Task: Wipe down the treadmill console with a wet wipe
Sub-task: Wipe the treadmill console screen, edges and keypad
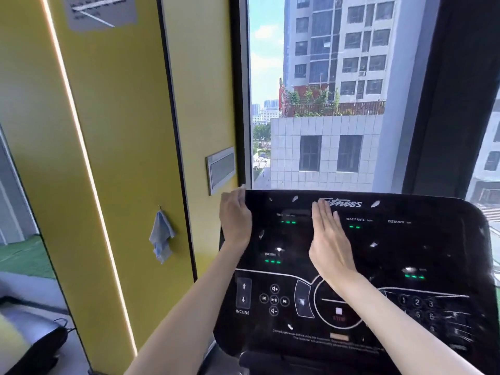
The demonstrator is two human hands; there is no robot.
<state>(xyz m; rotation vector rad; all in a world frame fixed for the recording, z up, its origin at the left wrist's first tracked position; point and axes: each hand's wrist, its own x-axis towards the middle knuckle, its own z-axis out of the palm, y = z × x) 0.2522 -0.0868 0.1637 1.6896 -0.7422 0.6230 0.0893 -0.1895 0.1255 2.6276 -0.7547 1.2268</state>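
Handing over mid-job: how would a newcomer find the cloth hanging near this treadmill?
Start at the yellow wall left of the window. Left of the console's top-left corner, where the left hand rests, a crumpled light-blue cloth hangs from a small hook. Unlike the flat grey framed panel above, it is soft and drooping.

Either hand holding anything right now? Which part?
Right hand lies flat, fingers straight, on the console face, holding nothing visible. Left hand sits on the console's upper-left corner; whether it grips that edge cannot be told.
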